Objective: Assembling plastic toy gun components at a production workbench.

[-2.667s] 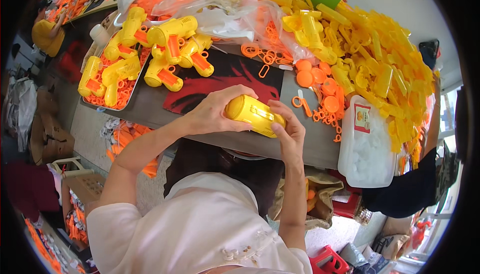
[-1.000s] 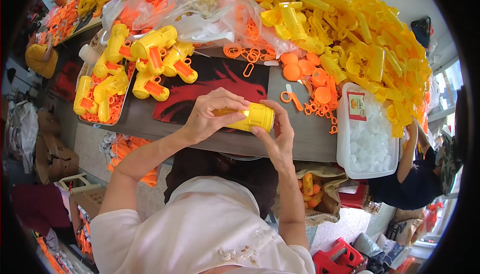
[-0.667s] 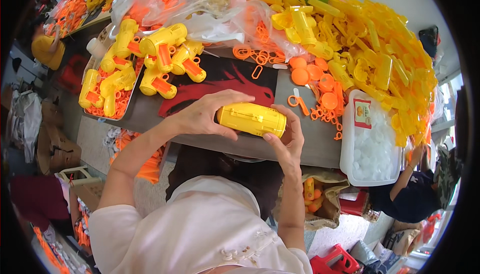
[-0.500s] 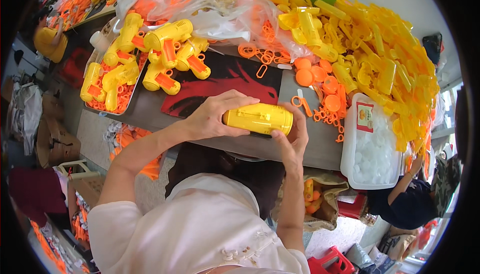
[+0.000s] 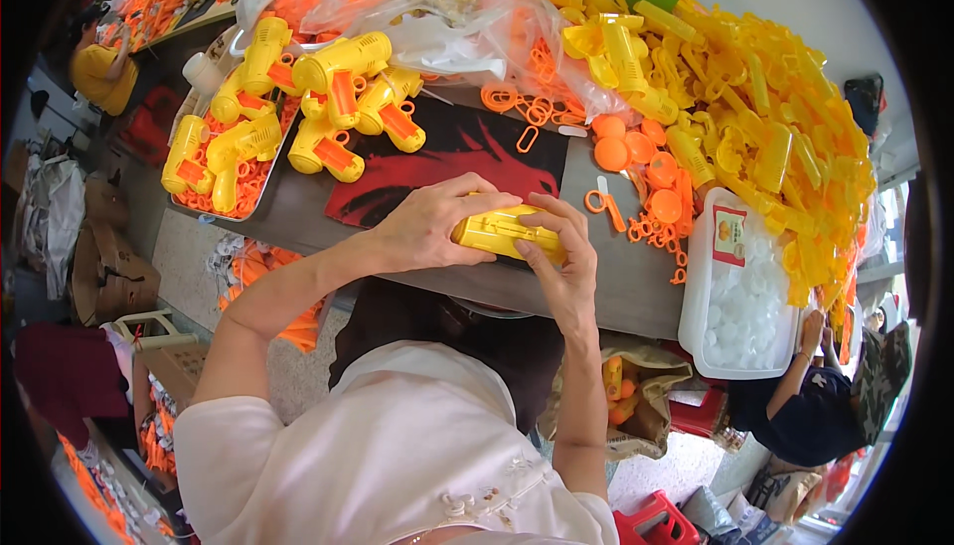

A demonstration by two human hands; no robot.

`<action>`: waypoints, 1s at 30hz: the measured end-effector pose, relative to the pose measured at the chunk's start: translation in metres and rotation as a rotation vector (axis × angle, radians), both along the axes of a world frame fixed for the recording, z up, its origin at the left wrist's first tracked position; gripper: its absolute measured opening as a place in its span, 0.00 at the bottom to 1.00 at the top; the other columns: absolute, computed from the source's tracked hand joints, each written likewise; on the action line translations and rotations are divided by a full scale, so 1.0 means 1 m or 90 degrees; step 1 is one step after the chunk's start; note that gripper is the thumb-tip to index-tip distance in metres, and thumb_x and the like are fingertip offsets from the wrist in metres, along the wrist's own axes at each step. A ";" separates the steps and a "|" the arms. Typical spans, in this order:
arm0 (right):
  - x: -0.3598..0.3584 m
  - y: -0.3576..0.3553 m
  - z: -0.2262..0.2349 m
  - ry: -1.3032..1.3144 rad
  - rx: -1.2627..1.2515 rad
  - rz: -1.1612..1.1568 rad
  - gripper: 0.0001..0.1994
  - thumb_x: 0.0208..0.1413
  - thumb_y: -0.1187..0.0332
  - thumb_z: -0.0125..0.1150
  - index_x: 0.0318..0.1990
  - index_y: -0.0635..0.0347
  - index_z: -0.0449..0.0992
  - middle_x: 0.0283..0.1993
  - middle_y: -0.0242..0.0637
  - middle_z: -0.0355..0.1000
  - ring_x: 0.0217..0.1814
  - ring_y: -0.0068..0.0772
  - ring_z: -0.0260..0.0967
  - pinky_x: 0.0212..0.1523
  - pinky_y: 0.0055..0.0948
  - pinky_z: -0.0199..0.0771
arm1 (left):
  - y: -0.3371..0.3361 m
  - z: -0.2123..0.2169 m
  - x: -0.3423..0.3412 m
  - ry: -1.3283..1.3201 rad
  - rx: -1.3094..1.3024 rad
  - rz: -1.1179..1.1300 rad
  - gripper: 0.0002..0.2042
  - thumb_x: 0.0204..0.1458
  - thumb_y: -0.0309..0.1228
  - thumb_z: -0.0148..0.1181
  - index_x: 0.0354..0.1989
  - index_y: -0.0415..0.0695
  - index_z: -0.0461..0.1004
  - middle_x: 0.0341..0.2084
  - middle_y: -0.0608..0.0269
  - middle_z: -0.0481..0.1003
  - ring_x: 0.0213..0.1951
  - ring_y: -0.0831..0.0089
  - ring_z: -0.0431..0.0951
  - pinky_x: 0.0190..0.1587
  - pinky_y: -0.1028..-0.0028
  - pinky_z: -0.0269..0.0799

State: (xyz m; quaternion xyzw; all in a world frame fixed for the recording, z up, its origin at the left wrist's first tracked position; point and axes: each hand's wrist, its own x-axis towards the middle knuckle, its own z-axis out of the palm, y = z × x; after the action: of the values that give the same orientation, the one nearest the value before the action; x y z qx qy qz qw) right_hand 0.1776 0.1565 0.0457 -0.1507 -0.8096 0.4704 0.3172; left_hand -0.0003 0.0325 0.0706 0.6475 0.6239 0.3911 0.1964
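The left hand and right hand, fingers curled, grip opposite ends of a yellow casing over the surface; yellow-and-orange units at left appear assembled, yellow parts heaped at right apparently unassembled.

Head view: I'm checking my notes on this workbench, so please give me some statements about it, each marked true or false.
1. The left hand and right hand both hold one yellow casing. True.
2. The right hand holds an orange ring. False: its fingers are on the yellow casing.
3. A white tub stands to the right of both hands. True.
4. The tub is filled with orange discs. False: it holds whitish pieces.
5. A large heap of yellow parts lies beyond the tub. True.
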 end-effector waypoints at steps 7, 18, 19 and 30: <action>0.001 0.012 0.019 0.076 -0.356 0.067 0.30 0.48 0.73 0.69 0.60 0.63 0.65 0.55 0.36 0.67 0.57 0.27 0.65 0.56 0.26 0.67 | 0.005 -0.003 -0.016 -0.362 -0.102 0.001 0.32 0.42 0.29 0.73 0.58 0.40 0.67 0.48 0.63 0.73 0.51 0.77 0.72 0.53 0.74 0.69; -0.005 0.006 0.030 0.147 -0.338 0.044 0.30 0.64 0.56 0.50 0.69 0.61 0.51 0.67 0.41 0.55 0.62 0.32 0.62 0.64 0.36 0.60 | 0.022 0.011 -0.026 -0.472 -0.097 -0.011 0.35 0.40 0.29 0.74 0.59 0.41 0.64 0.48 0.64 0.74 0.52 0.74 0.73 0.58 0.71 0.66; 0.001 0.006 0.011 0.124 -0.293 0.000 0.30 0.65 0.54 0.48 0.68 0.62 0.52 0.67 0.42 0.57 0.63 0.33 0.62 0.66 0.38 0.57 | 0.019 0.008 -0.031 -0.526 -0.072 0.001 0.34 0.40 0.27 0.73 0.58 0.42 0.65 0.48 0.64 0.74 0.51 0.74 0.73 0.58 0.71 0.66; 0.005 -0.020 -0.029 0.128 -0.343 0.049 0.25 0.63 0.72 0.54 0.66 0.66 0.58 0.63 0.43 0.63 0.62 0.34 0.64 0.61 0.36 0.69 | 0.023 -0.041 -0.049 -0.585 0.043 -0.037 0.41 0.43 0.35 0.73 0.64 0.40 0.56 0.55 0.55 0.69 0.57 0.64 0.71 0.60 0.63 0.67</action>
State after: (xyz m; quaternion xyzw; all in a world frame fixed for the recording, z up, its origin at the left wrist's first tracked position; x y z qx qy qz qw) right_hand 0.1827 0.1361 0.0164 -0.1510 -0.6253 0.6927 0.3262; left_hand -0.0496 0.0551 0.0291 0.4304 0.4405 0.6521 0.4421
